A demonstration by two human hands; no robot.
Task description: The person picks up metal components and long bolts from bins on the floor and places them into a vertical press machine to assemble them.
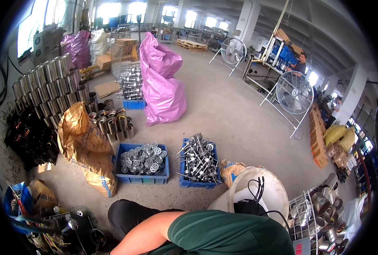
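Neither hand was shown; only a bare forearm reached toward the lower edge, so its grip could not be told. Nearest lay a cluttered machine base; a sleeve might have been snagged there, or the blue crates knocked.

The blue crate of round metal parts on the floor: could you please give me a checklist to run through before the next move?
1. Hands in sight: not ok. Only a bare forearm shows, running to the lower edge.
2. Blue crate of round metal parts flat on the floor: ok, and it is well filled.
3. Second blue crate packed within its rim: not ok, as rods stick out past the edges.
4. Gap of floor between the two crates: ok, bare.
5. Brown sack apart from the first crate: cannot tell, because it overlaps the crate's left edge.
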